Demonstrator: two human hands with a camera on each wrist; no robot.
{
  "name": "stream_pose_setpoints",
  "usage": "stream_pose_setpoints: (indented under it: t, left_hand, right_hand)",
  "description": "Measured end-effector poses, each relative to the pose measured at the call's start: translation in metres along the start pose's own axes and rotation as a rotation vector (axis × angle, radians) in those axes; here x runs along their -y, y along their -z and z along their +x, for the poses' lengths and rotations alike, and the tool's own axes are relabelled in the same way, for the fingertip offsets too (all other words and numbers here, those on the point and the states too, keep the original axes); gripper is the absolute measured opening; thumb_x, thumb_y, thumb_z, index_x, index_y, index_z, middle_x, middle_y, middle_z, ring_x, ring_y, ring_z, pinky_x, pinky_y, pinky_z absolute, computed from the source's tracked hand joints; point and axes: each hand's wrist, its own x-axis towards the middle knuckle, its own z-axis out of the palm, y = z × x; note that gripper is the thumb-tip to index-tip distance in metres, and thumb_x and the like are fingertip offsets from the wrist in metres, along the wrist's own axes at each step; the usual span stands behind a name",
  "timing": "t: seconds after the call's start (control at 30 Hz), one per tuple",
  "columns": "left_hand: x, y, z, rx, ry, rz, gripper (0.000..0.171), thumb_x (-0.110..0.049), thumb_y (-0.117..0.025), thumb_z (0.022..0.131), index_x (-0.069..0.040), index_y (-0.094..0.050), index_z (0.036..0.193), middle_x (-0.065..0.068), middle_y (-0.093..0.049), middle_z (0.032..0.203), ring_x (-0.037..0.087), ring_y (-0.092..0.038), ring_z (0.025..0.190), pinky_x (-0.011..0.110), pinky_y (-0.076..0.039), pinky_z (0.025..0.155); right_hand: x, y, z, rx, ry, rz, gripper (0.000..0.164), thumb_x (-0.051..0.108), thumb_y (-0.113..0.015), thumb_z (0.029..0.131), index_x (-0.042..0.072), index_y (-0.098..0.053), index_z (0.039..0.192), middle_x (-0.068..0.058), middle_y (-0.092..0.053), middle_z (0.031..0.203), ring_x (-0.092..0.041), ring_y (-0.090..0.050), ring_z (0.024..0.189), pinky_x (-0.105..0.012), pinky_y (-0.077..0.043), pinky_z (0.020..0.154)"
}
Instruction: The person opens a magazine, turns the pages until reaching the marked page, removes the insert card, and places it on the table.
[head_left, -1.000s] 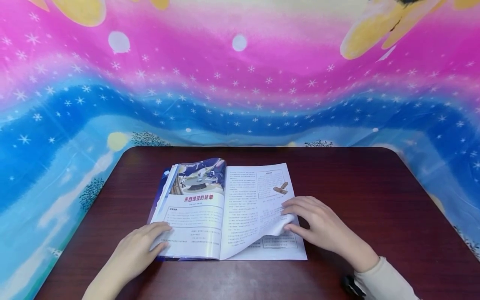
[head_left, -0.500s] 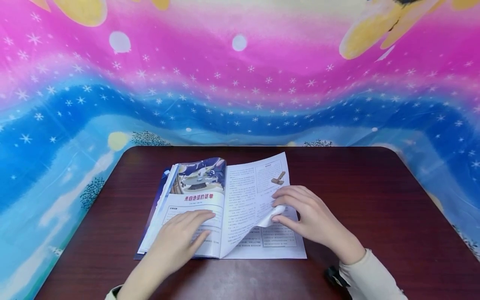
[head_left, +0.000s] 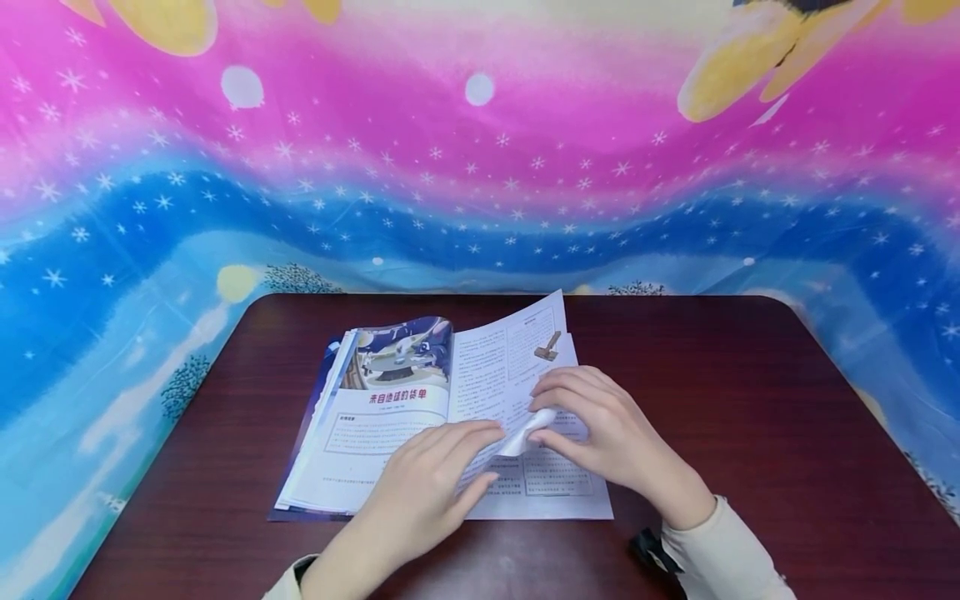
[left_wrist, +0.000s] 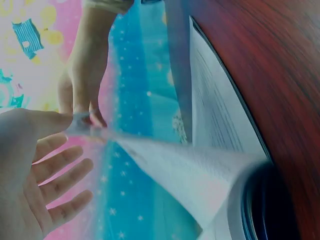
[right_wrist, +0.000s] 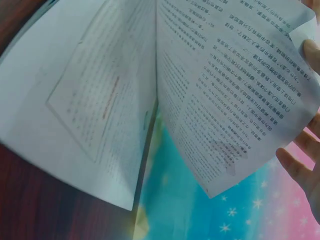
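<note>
An open magazine (head_left: 360, 479) lies on the table, a coloured picture atop its left page. One right-hand page (head_left: 480, 367) is lifted and bent, with its lower corner curled over. My right hand (head_left: 600, 425) pinches that corner between thumb and fingers; in the right wrist view its thumb (right_wrist: 312, 54) presses on the folded corner. My left hand (head_left: 427, 475) hovers over the magazine's middle, thumb and fingers apart, fingertips beside the raised page. In the left wrist view, its fingers (left_wrist: 65, 180) are spread and the thumb tip meets the page's edge; whether it touches is unclear.
The dark red-brown wooden table (head_left: 750, 400) extends around the magazine. Behind it hangs a pink and blue cloth (head_left: 480, 183) with snowflakes. A black object (head_left: 654, 550) sits at the right sleeve's cuff.
My left hand has moved right from the left page's edge to the lifted page. My right hand has drawn the page corner leftward, and the page's top now stands higher.
</note>
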Motion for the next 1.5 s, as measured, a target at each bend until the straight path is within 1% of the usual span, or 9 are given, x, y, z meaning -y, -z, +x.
stream_pose_setpoints:
  t: [0.3,0.6,0.77,0.9,1.03,1.1,1.23,1.3,1.5]
  left_hand:
    - [-0.008,-0.010,0.010,-0.073,-0.043,-0.037,0.050,-0.011,-0.075,0.088,-0.015,-0.058,0.135,-0.004,-0.062,0.131,0.012,-0.060,0.117,0.032,-0.051,0.095]
    - [-0.005,-0.014,0.013,-0.084,-0.042,-0.025,0.050,-0.001,-0.073,0.087,-0.013,-0.059,0.134,-0.003,-0.064,0.128,0.012,-0.062,0.113,0.030,-0.051,0.096]
    - [0.000,-0.013,0.012,-0.103,-0.042,0.017,0.048,-0.002,-0.072,0.087,-0.011,-0.061,0.132,-0.001,-0.065,0.127,0.013,-0.064,0.111,0.029,-0.052,0.093]
    - [0.005,-0.010,0.010,-0.120,-0.022,0.035,0.046,-0.003,-0.073,0.087,-0.011,-0.062,0.131,0.000,-0.065,0.127,0.015,-0.064,0.110,0.031,-0.053,0.093]
    - [0.011,-0.008,0.006,-0.117,0.012,0.048,0.045,-0.004,-0.073,0.088,-0.011,-0.062,0.131,0.000,-0.064,0.129,0.016,-0.064,0.111,0.032,-0.053,0.093]
    - [0.016,-0.007,0.002,-0.113,0.029,0.058,0.044,-0.004,-0.072,0.089,-0.011,-0.063,0.131,0.000,-0.063,0.129,0.017,-0.064,0.112,0.034,-0.053,0.093]
    - [0.026,-0.005,-0.009,-0.127,0.049,0.075,0.045,-0.003,-0.072,0.088,-0.011,-0.063,0.131,0.001,-0.064,0.128,0.020,-0.064,0.111,0.036,-0.054,0.091]
    - [0.031,-0.003,-0.015,-0.145,0.054,0.091,0.046,-0.002,-0.073,0.086,-0.010,-0.063,0.130,0.003,-0.064,0.127,0.021,-0.065,0.110,0.038,-0.055,0.090]
    - [0.046,0.005,-0.030,-0.175,0.103,0.142,0.051,-0.002,-0.076,0.082,-0.010,-0.062,0.131,0.004,-0.065,0.126,0.024,-0.065,0.109,0.042,-0.055,0.087]
  right_hand:
    - [0.004,-0.001,0.007,-0.031,0.046,0.012,0.028,0.044,-0.068,0.093,0.017,-0.070,0.102,0.003,-0.067,0.107,-0.019,-0.058,0.110,-0.031,-0.040,0.101]
    - [0.005,-0.002,0.007,-0.015,0.026,0.009,0.029,0.042,-0.072,0.090,0.017,-0.071,0.104,0.003,-0.067,0.110,-0.018,-0.058,0.113,-0.032,-0.039,0.103]
    - [0.006,0.000,0.005,-0.001,-0.014,0.009,0.041,0.050,-0.066,0.092,0.016,-0.070,0.114,0.000,-0.065,0.123,-0.021,-0.054,0.122,-0.034,-0.037,0.108]
    - [0.007,0.002,0.004,-0.030,-0.018,0.027,0.048,0.051,-0.061,0.095,0.013,-0.066,0.124,-0.005,-0.059,0.135,-0.026,-0.050,0.129,-0.038,-0.034,0.111]
    - [0.010,0.004,0.003,-0.039,-0.044,0.048,0.050,0.049,-0.059,0.097,0.013,-0.063,0.130,-0.004,-0.057,0.139,-0.025,-0.050,0.130,-0.040,-0.035,0.111]
    - [0.012,0.006,0.001,-0.023,-0.070,0.049,0.048,0.046,-0.063,0.096,0.013,-0.063,0.131,-0.003,-0.057,0.139,-0.023,-0.050,0.130,-0.040,-0.037,0.110]
    - [0.011,0.008,-0.005,0.021,-0.110,0.036,0.048,0.031,-0.076,0.087,0.015,-0.063,0.130,0.000,-0.057,0.138,-0.021,-0.050,0.129,-0.041,-0.038,0.108]
    - [0.010,0.009,-0.009,0.039,-0.123,0.020,0.049,0.028,-0.078,0.085,0.016,-0.063,0.130,0.000,-0.057,0.138,-0.021,-0.050,0.129,-0.041,-0.038,0.108]
    - [0.002,0.010,-0.022,0.072,-0.141,-0.027,0.044,0.045,-0.067,0.093,0.017,-0.065,0.127,0.000,-0.059,0.135,-0.020,-0.052,0.127,-0.042,-0.040,0.105]
